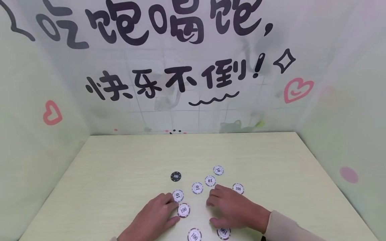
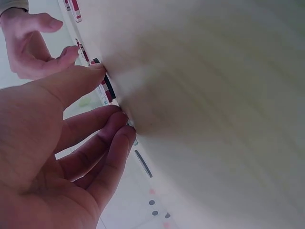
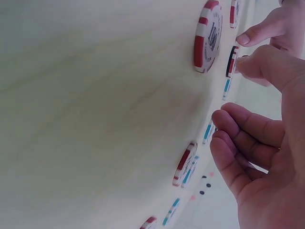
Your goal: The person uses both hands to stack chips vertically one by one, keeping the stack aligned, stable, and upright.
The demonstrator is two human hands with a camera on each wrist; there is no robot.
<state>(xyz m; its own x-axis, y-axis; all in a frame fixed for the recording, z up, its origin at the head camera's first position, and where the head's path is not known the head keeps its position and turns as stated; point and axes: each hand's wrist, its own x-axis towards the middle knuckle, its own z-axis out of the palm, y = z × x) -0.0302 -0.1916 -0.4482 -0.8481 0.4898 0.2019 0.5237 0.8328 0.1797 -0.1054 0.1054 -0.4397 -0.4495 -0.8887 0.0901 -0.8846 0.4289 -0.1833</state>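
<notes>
At the front of the table, my left hand [image 1: 156,212] reaches in from the left. Its thumb and fingers pinch the edges of a red-and-white 100 poker chip [image 1: 183,210], which sits on a black chip [image 2: 110,86] seen edge-on in the left wrist view. Just behind it lies a white-and-blue 10 chip [image 1: 178,195], close to the left fingertips. My right hand [image 1: 230,207] hovers low over the table, fingers loosely bent, holding nothing. Beneath its thumb side a 100 chip [image 1: 223,233] is partly covered; another 100 chip [image 1: 238,188] lies beyond its knuckles.
A black 100 chip [image 1: 176,176] lies farther back. Three 10 chips [image 1: 197,188] run diagonally toward the back right. One more 100 chip [image 1: 194,235] is at the front between the hands. Walls with lettering [image 1: 199,77] border the wooden table [image 1: 135,154].
</notes>
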